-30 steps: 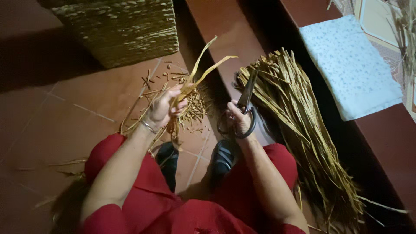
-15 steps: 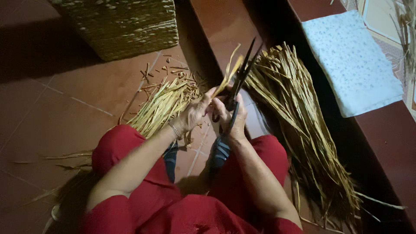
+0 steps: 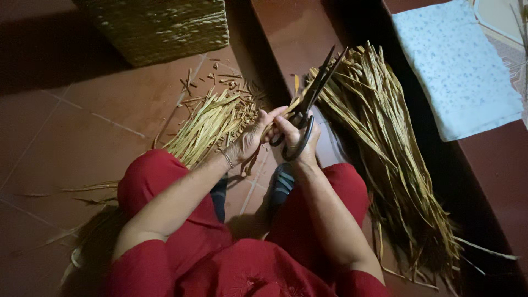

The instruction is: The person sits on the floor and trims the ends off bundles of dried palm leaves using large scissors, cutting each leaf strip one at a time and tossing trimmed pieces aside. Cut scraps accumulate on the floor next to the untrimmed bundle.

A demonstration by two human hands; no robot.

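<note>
Scissors first: your right hand (image 3: 300,140) is wrapped around the looped handles of a pair of big black metal scissors (image 3: 309,104), fingers closed through the loops, and the blades point up and away from you, parted a little at the tips. Your left hand (image 3: 252,138) sits right up against it, fingers pinched shut on a thin yellow dried straw strip (image 3: 291,104) that runs up toward the base of the blades. Can't tell from here whether the blades actually touch the strip.

Both hands are held above your knees, over the reddish-brown tiled floor (image 3: 71,143). Just left of your left hand there's a loose pile of short cut straw pieces (image 3: 212,124) on the tiles, with little offcuts scattered past it. On your right a long bundle of dried yellow straw stalks (image 3: 385,154) lies fanned out along the dark raised ledge (image 3: 297,33), top end near the scissor tips. A woven straw basket (image 3: 159,25) stands at the top of the view, well apart from the hands, and a pale blue speckled cushion (image 3: 456,66) lies farther right. You've got red trousers (image 3: 165,187) on.
</note>
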